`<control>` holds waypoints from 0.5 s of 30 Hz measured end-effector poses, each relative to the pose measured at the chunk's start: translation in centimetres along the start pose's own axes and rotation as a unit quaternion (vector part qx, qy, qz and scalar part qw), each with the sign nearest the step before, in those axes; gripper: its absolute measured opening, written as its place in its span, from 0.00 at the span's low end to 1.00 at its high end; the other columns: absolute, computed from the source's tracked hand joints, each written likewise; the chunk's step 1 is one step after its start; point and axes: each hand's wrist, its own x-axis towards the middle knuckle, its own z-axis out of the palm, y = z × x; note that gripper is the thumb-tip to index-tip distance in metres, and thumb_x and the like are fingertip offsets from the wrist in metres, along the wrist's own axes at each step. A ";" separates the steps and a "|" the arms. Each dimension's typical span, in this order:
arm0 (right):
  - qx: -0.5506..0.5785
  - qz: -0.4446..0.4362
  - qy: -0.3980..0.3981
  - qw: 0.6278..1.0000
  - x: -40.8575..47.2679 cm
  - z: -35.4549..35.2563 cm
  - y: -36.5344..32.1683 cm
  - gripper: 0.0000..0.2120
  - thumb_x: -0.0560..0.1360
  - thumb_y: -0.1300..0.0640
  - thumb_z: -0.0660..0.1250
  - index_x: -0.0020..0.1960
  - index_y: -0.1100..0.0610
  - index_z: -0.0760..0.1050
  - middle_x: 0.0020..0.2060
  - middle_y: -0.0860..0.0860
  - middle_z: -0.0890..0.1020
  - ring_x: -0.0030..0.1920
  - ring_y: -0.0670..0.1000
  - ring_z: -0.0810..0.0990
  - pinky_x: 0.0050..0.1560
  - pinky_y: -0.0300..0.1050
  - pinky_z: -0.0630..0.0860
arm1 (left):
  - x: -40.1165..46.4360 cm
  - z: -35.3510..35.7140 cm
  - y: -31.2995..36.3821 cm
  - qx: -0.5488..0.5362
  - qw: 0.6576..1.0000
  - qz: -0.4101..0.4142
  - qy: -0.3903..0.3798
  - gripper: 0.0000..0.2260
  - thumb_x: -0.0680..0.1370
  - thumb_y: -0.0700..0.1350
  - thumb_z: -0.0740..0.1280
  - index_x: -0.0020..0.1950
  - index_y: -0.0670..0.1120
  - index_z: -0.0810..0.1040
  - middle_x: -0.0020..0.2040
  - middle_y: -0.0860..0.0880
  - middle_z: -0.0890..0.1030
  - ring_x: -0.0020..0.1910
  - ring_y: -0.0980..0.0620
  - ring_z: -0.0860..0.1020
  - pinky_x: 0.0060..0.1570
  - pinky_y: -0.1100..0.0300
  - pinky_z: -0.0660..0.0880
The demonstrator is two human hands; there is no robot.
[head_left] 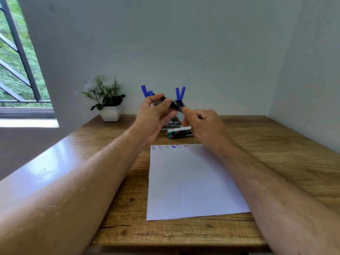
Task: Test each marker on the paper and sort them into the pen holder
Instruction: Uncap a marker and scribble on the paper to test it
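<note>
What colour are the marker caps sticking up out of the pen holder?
Blue. The marker caps show clearly in the head view, above the pen holder.

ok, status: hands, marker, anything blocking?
Left hand and right hand both gripping black marker, raised above paper. Pen holder behind, partly hidden. Nothing blocking.

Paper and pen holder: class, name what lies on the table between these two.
In the head view, a few markers lie side by side on the table, between the paper and the pen holder.
</note>
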 end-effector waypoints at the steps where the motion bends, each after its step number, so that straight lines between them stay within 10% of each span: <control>1: -0.010 -0.003 0.000 1.000 0.0 0.1 -0.1 0.21 0.81 0.43 0.62 0.36 0.53 0.80 0.19 0.41 0.73 0.22 0.41 0.70 0.29 0.39 0.65 | -0.1 0.4 -0.3 0.009 1.000 -0.005 -0.012 0.18 0.78 0.34 0.69 0.64 0.45 0.69 0.56 0.37 0.82 0.46 0.46 0.84 0.41 0.58 0.82; 10: -0.171 -0.022 -0.016 0.985 -0.1 0.1 0.4 0.30 0.77 0.31 0.58 0.35 0.56 0.76 0.26 0.47 0.73 0.29 0.49 0.72 0.31 0.45 0.63 | 0.5 1.4 -0.3 0.148 0.984 0.090 0.040 0.28 0.77 0.30 0.67 0.72 0.51 0.64 0.41 0.45 0.83 0.39 0.48 0.86 0.43 0.52 0.83; 15: -0.174 -0.010 0.021 0.984 0.5 -0.1 1.1 0.39 0.78 0.29 0.48 0.46 0.58 0.84 0.41 0.53 0.86 0.43 0.54 0.83 0.48 0.50 0.80 | 2.8 1.7 1.0 0.334 0.911 0.231 0.070 0.32 0.76 0.35 0.70 0.71 0.63 0.64 0.42 0.46 0.84 0.40 0.50 0.84 0.48 0.49 0.83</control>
